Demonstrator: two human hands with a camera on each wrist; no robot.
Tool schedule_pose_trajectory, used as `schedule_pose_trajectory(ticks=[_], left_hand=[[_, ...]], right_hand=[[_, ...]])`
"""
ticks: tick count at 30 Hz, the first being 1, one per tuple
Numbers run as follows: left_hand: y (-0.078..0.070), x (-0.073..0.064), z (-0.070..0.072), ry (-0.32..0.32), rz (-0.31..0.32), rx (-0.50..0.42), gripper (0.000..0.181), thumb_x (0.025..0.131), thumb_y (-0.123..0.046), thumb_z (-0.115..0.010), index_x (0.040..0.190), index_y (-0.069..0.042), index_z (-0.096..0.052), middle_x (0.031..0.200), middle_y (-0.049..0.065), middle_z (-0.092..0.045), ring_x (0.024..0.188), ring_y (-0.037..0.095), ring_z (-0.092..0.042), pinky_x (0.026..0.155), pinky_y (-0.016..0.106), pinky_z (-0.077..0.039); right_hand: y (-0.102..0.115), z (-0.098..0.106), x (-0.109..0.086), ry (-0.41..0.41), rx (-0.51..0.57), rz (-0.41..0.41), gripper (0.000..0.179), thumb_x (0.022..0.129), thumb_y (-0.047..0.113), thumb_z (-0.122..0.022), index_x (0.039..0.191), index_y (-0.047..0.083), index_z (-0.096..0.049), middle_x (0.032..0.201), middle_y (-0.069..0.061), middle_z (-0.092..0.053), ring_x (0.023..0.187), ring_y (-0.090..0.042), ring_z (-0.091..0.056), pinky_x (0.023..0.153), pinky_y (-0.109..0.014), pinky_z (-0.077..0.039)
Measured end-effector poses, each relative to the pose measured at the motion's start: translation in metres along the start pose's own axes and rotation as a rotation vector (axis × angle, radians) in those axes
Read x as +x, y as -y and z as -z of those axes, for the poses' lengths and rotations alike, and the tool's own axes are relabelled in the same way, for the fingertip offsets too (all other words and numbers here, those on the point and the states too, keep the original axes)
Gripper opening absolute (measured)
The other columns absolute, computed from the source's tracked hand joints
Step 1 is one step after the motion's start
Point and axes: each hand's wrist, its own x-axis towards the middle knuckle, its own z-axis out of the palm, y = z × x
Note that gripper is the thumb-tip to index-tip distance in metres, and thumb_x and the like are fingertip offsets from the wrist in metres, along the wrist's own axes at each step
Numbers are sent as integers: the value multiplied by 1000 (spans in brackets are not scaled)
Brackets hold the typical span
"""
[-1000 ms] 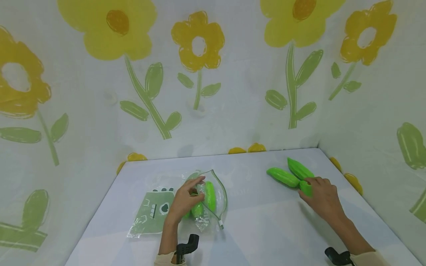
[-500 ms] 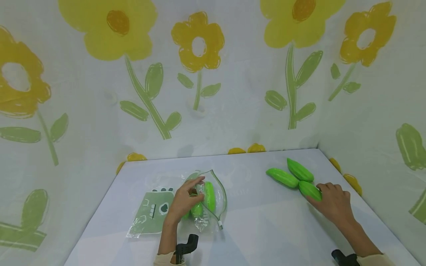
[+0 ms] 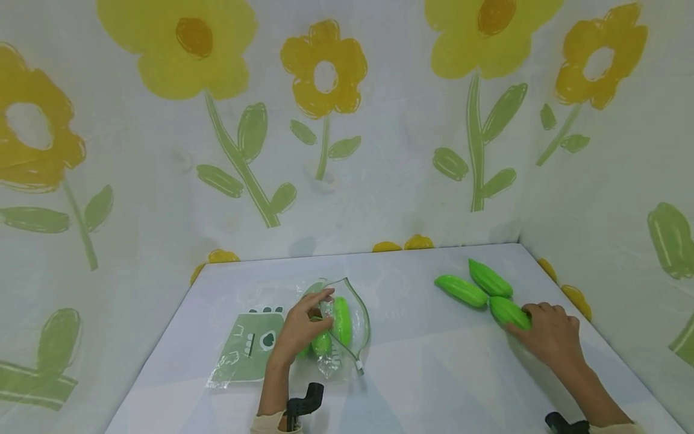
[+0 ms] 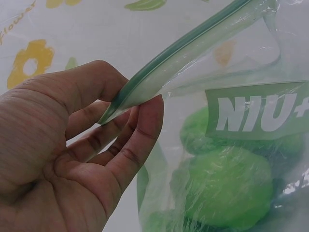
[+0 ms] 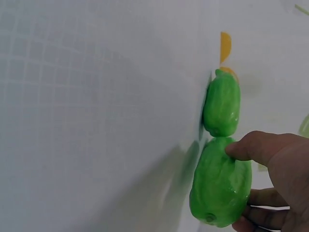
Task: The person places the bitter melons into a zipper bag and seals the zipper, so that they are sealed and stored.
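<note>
My left hand (image 3: pixel 297 331) pinches the green zip edge of a clear zip-lock bag (image 3: pixel 369 322) between thumb and fingers. The bag's mouth gapes. Several bright green toy vegetables, like bitter melons, lie inside, one (image 4: pixel 229 188) showing through the plastic in the left wrist view. At the right, my right hand (image 3: pixel 550 333) grips the near end of a loose green toy vegetable (image 3: pixel 508 312), thumb on one side and fingers on the other. Two more, a left one (image 3: pixel 461 289) and a far one (image 3: pixel 490 278), lie touching or nearly touching it. The fingers' undersides are partly hidden.
A flat green printed plastic bag (image 3: pixel 249 352) lies left of my left hand. The white table (image 3: pixel 423 367) meets flower-printed cloth walls (image 3: pixel 379 181) at the back and both sides.
My right hand has slid right and slightly nearer along the green vegetable, uncovering more of it, and now holds its near end. My left hand and the bag stay put.
</note>
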Motion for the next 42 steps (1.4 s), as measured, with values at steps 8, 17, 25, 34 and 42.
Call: schedule_pose_trajectory(ticks=[8, 17, 25, 34, 42], left_hand=[[0, -1, 2, 0, 5, 11, 59, 85, -7, -75, 139, -24, -61, 125, -2, -63, 92, 19, -58, 67, 28, -49], [-1, -2, 1, 14, -5, 12, 59, 84, -7, -75, 140, -20, -60, 126, 2, -62, 93, 21, -58, 68, 28, -50], [0, -2, 1, -1, -7, 7, 60, 84, -6, -74, 141, -18, -60, 127, 3, -62, 93, 20, -58, 67, 28, -50], [-2, -3, 3, 6, -13, 14, 59, 84, -6, -74, 140, -20, -60, 126, 2, -62, 92, 20, -58, 68, 29, -50], [0, -3, 2, -3, -12, 6, 59, 85, -4, -73, 141, -19, -59, 126, 3, -62, 91, 21, -58, 66, 29, -48]], right_hand=[[6, 0, -12, -23, 24, 6, 54, 82, 35, -78, 106, -12, -66, 100, -32, -63, 89, -49, -54, 68, -58, -34], [17, 5, -25, -106, 25, 7, 52, 80, 35, -80, 105, -9, -67, 103, -31, -64, 93, -48, -53, 72, -60, -31], [37, 6, -25, -78, 102, 15, 52, 84, 39, -78, 109, -6, -68, 110, -30, -65, 100, -49, -52, 75, -61, -31], [66, 2, -20, -54, 171, 57, 54, 87, 43, -75, 116, -2, -68, 115, -26, -65, 107, -46, -51, 79, -59, -31], [90, -7, -14, -23, 276, 90, 53, 87, 40, -77, 119, -2, -69, 111, -14, -69, 105, -37, -56, 81, -55, -32]])
